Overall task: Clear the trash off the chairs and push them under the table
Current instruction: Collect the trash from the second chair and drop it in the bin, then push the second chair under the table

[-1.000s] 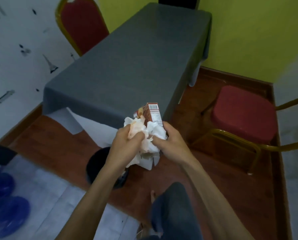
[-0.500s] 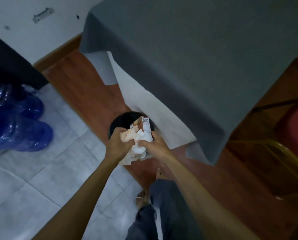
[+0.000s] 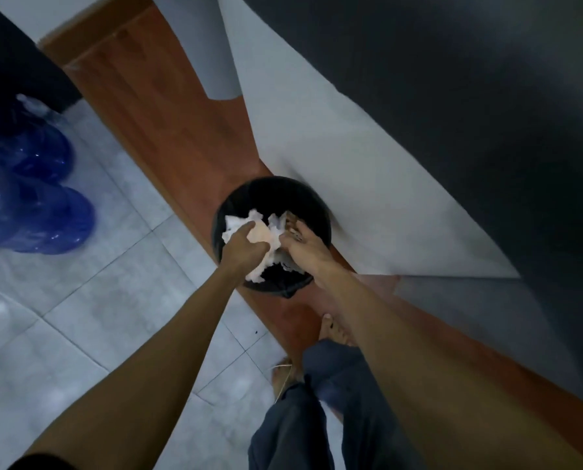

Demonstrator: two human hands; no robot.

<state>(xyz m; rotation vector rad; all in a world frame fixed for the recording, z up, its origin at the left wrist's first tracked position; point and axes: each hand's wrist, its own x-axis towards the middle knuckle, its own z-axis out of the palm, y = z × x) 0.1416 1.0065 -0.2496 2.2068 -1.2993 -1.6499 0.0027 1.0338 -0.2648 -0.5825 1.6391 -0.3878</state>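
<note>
The view has tipped down from tabletop and chairs, and the crumpled trash (image 3: 264, 234) now hangs right over the black bin (image 3: 317, 212). Left hand (image 3: 241, 251) fingers clench the paper; right hand (image 3: 303, 244) fingers look spread, letting go. Binning looks nearly done, chair-pushing remains; chairs are out of frame, and motion blur hides the carton.

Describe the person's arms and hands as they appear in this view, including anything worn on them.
Both forearms are bare from the wrist up, with no watch, bracelet, ring or glove visible on the left hand or the right hand. A dark sleeve edge shows at the left upper arm near the bottom of the frame. No sleeve is visible on the right arm. Motion blur hides finer detail.
</note>
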